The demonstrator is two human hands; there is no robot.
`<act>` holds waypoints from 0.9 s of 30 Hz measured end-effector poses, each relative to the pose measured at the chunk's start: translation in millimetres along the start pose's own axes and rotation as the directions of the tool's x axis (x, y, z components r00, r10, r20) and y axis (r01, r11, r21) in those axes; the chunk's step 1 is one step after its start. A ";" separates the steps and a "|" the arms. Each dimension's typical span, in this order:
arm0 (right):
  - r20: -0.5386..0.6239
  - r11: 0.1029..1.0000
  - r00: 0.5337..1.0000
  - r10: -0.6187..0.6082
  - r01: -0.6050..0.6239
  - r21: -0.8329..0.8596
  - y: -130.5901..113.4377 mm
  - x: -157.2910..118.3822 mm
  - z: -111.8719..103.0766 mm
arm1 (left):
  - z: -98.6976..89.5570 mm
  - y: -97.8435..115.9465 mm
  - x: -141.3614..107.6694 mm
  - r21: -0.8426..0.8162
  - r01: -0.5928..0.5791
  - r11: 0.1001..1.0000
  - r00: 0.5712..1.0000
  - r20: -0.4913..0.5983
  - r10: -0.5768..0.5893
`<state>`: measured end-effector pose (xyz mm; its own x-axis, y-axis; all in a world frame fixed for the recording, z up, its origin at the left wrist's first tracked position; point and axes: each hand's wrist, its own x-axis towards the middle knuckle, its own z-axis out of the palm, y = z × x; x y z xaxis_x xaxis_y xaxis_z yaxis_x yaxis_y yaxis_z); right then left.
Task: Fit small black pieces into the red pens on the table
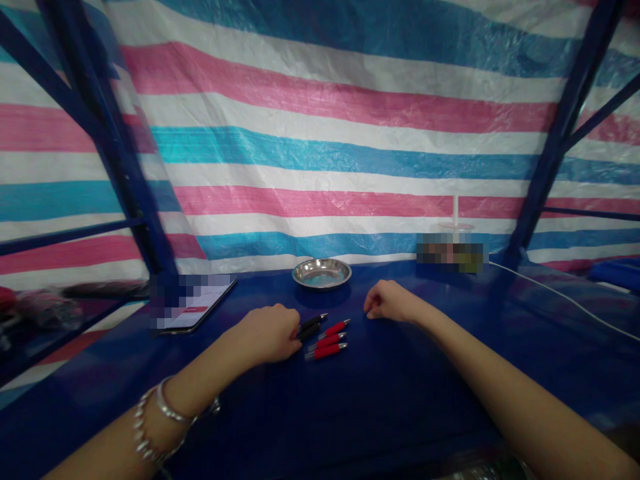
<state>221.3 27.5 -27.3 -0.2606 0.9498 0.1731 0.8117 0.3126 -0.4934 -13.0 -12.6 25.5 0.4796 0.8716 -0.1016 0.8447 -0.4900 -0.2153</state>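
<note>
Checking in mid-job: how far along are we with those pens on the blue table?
Done: nothing looks moved off yet; the steel dish holds no pens. In hand: the left hand grips the black pens at their ends; the right hand rests curled on the table, holding nothing visible. Left: three red pens lie loose beside the black ones.

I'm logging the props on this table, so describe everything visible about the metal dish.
The metal dish is a small, round, shallow bowl of shiny silvery metal, likely steel, with a flat rolled rim. It sits upright on the blue table, at the back, near the striped tarp. It looks empty, its inside reflecting light. Nothing touches it; both hands and the pens lie nearer the camera.
</note>
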 end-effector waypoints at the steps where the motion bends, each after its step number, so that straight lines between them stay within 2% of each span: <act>1: -0.002 1.000 1.000 0.005 -0.005 0.009 -0.2 0.1 0.0 | -0.6 0.2 -0.3 0.002 0.000 1.000 1.000 0.000 0.000; 6: -0.037 0.996 0.999 0.000 0.003 0.084 -1.3 0.8 -1.5 | -3.1 1.8 -1.3 0.007 0.004 1.000 1.000 -0.024 -0.004; 11: -0.119 0.967 0.993 -0.023 0.052 0.250 -7.4 1.2 -3.9 | -1.3 1.7 0.8 -0.002 0.000 1.000 0.994 -0.111 0.000; 18: -0.073 0.836 0.995 -0.071 0.099 0.540 -21.8 -2.5 2.7 | 0.8 5.9 6.5 -0.035 -0.049 0.998 0.960 -0.277 0.037; 22: -0.085 0.706 0.995 -0.050 0.096 0.702 -25.0 -3.8 5.3 | 2.0 10.3 8.4 -0.050 -0.122 0.991 0.933 -0.348 0.097; 27: -0.102 0.639 0.994 -0.046 0.108 0.761 -26.1 -3.6 6.7 | 4.7 14.1 9.4 -0.050 -0.167 0.985 0.913 -0.386 0.135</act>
<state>197.6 16.0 -20.7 -0.2430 0.9281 0.2822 0.0928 0.3118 -0.9456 2.3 -11.2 17.0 0.6433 0.7225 0.2533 0.7638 -0.6286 -0.1469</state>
